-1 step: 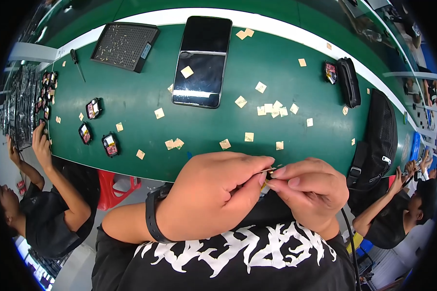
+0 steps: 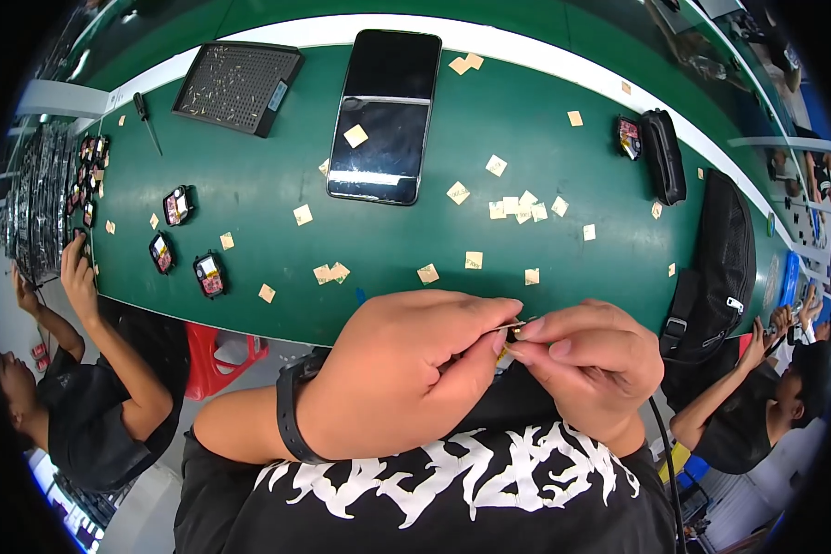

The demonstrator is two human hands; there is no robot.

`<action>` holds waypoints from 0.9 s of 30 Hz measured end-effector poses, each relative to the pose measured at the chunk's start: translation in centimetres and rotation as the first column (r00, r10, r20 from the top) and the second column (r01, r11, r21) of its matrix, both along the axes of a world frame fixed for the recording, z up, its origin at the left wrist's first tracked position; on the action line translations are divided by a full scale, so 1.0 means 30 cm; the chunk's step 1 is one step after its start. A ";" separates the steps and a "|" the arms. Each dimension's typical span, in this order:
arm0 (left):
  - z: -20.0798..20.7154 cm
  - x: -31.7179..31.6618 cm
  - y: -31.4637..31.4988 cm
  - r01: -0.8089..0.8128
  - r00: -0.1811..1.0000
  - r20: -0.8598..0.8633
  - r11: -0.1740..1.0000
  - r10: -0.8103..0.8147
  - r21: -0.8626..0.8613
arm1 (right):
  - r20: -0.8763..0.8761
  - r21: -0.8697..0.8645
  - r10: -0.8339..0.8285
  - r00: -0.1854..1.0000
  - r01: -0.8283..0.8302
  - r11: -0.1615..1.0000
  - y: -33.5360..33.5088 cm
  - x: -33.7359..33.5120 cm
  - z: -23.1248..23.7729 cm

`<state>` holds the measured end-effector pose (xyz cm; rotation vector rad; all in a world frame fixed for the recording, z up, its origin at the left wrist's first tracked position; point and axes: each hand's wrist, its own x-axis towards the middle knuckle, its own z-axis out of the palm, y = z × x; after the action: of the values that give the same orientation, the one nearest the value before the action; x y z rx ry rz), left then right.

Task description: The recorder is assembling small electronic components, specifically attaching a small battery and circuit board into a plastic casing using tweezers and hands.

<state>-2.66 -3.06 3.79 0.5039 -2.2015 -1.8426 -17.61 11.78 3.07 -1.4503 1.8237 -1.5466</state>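
Observation:
My left hand (image 2: 406, 374), with a black band at the wrist, is closed, thumb and forefinger pinched. Its fingertips meet those of my right hand (image 2: 596, 360), which is also pinched closed. A small dark part (image 2: 515, 334) with a gold-coloured spot shows between the fingertips; a thin edge sticks out beside my left thumb. Fingers cover most of it, so its kind cannot be made out. Past my hands, on the green table (image 2: 388, 242), lie several small cream paper squares (image 2: 474, 260). Several small black cases with open insides (image 2: 210, 275) lie further left.
A large phone (image 2: 388, 120) lies at the far middle, a paper square on it. Beyond, left, are a black tray of tiny pieces (image 2: 235, 88) and a screwdriver (image 2: 145, 118). A black pouch (image 2: 663, 157) and black bag (image 2: 720, 258) lie right. People sit on both sides.

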 end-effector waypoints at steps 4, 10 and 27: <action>-0.012 0.007 0.010 -0.016 0.999 -0.049 0.999 0.015 -0.032 | -0.060 0.019 0.026 0.998 -0.025 0.999 0.003 -0.002 0.009; -0.035 0.027 -0.030 -0.089 0.981 0.190 0.960 0.038 0.266 | 0.009 0.044 -0.208 0.978 0.207 0.977 0.026 -0.006 -0.032; -0.155 0.207 -0.146 -0.504 0.863 0.284 0.695 0.417 0.513 | 0.054 0.488 -0.356 0.933 0.286 0.825 0.062 -0.032 -0.098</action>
<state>3.55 -7.44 -0.87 1.2197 -1.3345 -2.1771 -18.56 13.63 0.13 -0.8134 2.2375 -1.1701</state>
